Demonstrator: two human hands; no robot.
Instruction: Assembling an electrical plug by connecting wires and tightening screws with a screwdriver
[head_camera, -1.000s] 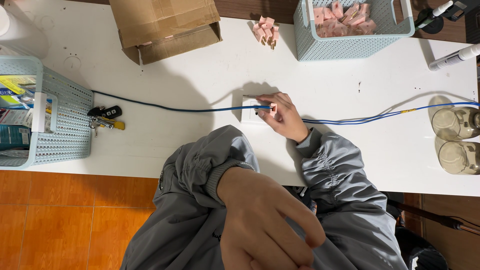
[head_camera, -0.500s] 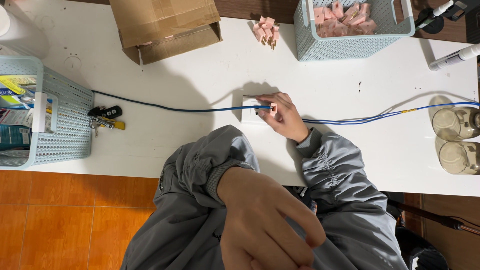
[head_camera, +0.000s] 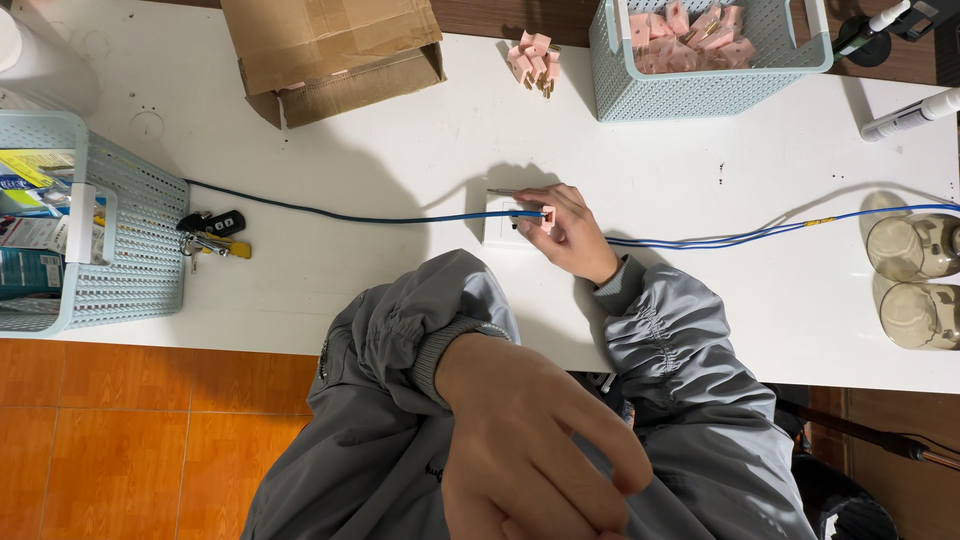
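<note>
My right hand (head_camera: 572, 238) rests on the white table (head_camera: 420, 150). Its fingertips pinch a small pink plug (head_camera: 547, 214) at the end of a blue cable (head_camera: 330, 215), held against a small white block (head_camera: 497, 222). The cable runs left toward the keys, and a thinner blue stretch runs right past the jars. My left hand (head_camera: 530, 450) is raised close to the camera, below the table edge. I see its back with the fingers curled down, and the grey sleeve behind it. Whatever is under the fingers is hidden.
A cardboard box (head_camera: 330, 50) lies open at the back. Loose pink plugs (head_camera: 532, 58) sit beside a light-blue basket (head_camera: 700, 95) with more of them. Another basket (head_camera: 130, 240) stands left, with keys (head_camera: 212, 235) next to it. Two glass jars (head_camera: 915, 250) and markers (head_camera: 910, 115) are at the right.
</note>
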